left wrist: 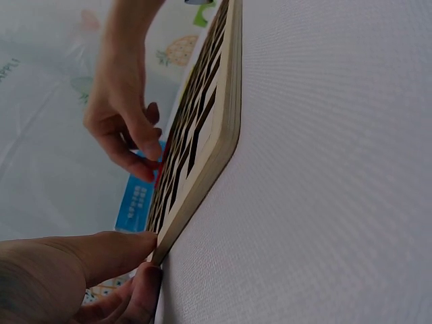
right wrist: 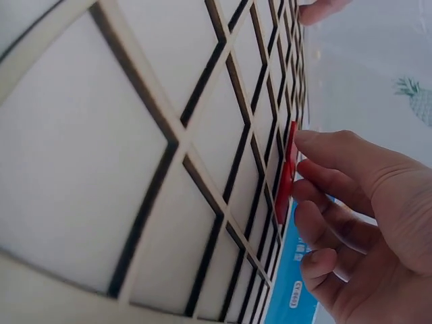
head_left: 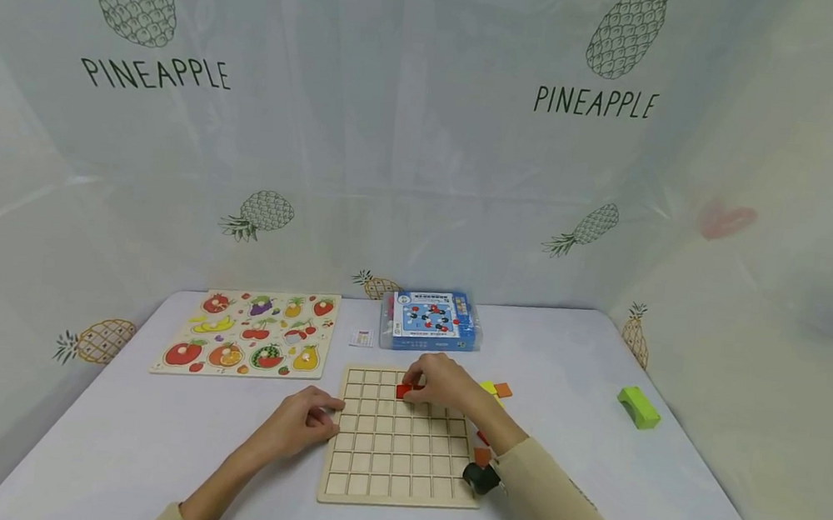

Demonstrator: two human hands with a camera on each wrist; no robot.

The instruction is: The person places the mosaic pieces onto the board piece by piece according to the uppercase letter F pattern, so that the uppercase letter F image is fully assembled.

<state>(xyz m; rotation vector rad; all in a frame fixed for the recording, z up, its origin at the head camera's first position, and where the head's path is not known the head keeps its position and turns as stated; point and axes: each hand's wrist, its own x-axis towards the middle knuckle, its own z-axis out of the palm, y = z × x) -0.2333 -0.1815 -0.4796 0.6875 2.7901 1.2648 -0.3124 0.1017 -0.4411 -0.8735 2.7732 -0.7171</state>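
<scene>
A pale wooden grid board lies on the table in front of me. My right hand is over its far edge. Thumb and fingers there pinch a small red tile, tilted against the grid. Just below it, a second red patch of tile lies at the far row of squares. My left hand is at the board's left side, its thumb and a fingertip touching the edge. The other left fingers are partly hidden under the hand.
Orange, yellow and red tiles lie right of the board, partly behind the right forearm. A blue boxed set stands behind. A fruit puzzle board lies at the back left, a small card beside it, a green block at the right.
</scene>
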